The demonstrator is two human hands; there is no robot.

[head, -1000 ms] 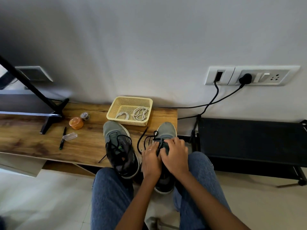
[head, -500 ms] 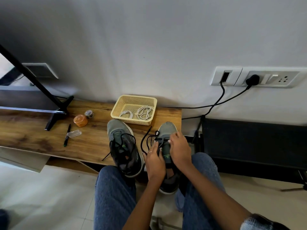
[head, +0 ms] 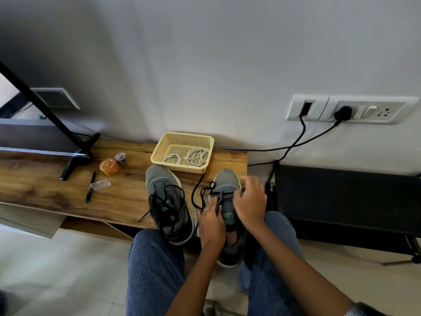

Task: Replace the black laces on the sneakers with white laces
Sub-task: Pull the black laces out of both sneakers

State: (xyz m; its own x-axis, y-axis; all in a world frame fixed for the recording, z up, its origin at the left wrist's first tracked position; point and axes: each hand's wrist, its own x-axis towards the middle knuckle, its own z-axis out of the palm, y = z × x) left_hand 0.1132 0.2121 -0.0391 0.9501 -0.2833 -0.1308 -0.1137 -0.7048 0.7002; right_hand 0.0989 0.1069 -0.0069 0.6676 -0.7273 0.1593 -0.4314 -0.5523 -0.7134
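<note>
Two grey sneakers stand on a wooden bench (head: 57, 185). The left sneaker (head: 167, 201) keeps its black lace threaded. The right sneaker (head: 227, 197) has its black lace (head: 200, 192) loosened, with loops trailing off its left side. My left hand (head: 210, 222) grips that shoe's left side beside the tongue. My right hand (head: 249, 201) lies over the shoe's right side, fingers curled at the lace near the lower eyelets. Two white lace bundles (head: 193, 156) lie in a yellow basket (head: 182, 139) behind the shoes.
An orange lidded jar (head: 109, 167), a small tape roll (head: 120, 157), a pen (head: 90, 187) and a clear plastic case (head: 100, 184) lie left of the shoes. A black stand foot (head: 77, 156) rests further left. A black rack (head: 341, 201) and wall-socket cables (head: 303, 137) are at right.
My right hand has moved up toward the toe of the right sneaker, uncovering the tongue. The black lace is looser at the upper eyelets. The camera has tilted slightly.
</note>
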